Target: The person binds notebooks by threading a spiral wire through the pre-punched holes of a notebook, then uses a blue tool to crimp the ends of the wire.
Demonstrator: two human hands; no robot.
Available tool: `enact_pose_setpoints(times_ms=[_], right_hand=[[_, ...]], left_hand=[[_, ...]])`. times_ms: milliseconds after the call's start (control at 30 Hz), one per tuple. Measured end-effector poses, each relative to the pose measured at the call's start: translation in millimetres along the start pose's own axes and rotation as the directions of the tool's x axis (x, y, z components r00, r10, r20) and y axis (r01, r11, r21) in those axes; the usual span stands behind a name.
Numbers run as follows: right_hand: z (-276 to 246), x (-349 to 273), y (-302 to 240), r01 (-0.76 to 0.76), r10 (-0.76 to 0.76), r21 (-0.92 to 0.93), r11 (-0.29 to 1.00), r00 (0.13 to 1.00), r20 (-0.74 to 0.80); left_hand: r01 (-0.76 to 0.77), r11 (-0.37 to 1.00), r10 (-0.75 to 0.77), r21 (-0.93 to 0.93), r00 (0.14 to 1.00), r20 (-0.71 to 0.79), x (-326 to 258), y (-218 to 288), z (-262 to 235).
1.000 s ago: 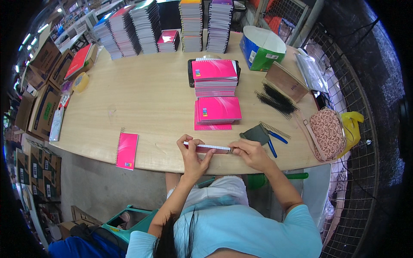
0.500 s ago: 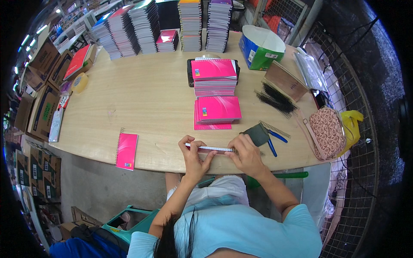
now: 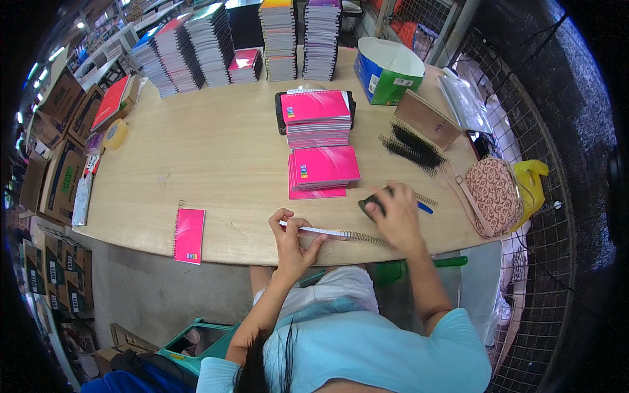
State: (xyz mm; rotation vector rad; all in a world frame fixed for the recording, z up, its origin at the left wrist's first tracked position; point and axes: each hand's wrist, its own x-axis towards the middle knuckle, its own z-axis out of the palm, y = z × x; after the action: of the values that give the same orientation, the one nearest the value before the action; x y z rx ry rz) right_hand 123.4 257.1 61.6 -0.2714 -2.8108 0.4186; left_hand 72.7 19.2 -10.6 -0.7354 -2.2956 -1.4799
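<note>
At the near edge of the table my left hand (image 3: 293,247) pinches a thin notebook (image 3: 322,230), held edge up between fingers and thumb. A metal spiral coil (image 3: 370,240) runs into the notebook's right end, and its loose length sticks out to the right. My right hand (image 3: 401,226), somewhat blurred, is closed around a small dark green pad (image 3: 373,207) just above the coil. Beside that hand lies a tool's blue handle (image 3: 425,207), mostly covered. Another loose coil (image 3: 427,199) rests behind it.
Pink notebooks form a near stack (image 3: 324,164) and a farther one (image 3: 316,108) on a black tray. A single coiled notebook (image 3: 189,236) lies at left. Black coils (image 3: 413,152), a wooden block (image 3: 429,121), a cut-open box (image 3: 388,72) and a patterned pouch (image 3: 491,196) occupy the right.
My right hand has left the notebook's right end and moved up and right onto the dark green pad. The coil's loose length now shows at the notebook. My left hand keeps its hold.
</note>
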Motion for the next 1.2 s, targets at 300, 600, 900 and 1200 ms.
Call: enact_pose_setpoints(times_ms=[300, 600, 900, 1200], right_hand=[[-7.1, 21.5, 45.8, 0.036, -0.264, 0.561, 0.827, 0.906, 0.331], [7.7, 23.9, 30.3, -0.039, -0.632, 0.883, 0.468, 0.683, 0.365], [14.5, 15.1, 11.8, 0.217, -0.395, 0.478, 0.851, 0.863, 0.313], [6.1, 13.2, -0.7, -0.134, -0.368, 0.844, 0.52, 0.856, 0.362]], left_hand=[[0.076, 0.992, -0.072, -0.105, 0.996, 0.046, 7.5, 1.4, 3.1], [0.049, 0.99, -0.037, -0.136, 0.995, 0.088, 12.9, 4.7, 4.2], [0.066, 0.984, -0.042, -0.163, 0.988, 0.146, 14.8, -1.1, 9.3], [0.001, 0.986, 0.025, -0.168, 0.987, 0.156, 13.2, 2.5, 14.7]])
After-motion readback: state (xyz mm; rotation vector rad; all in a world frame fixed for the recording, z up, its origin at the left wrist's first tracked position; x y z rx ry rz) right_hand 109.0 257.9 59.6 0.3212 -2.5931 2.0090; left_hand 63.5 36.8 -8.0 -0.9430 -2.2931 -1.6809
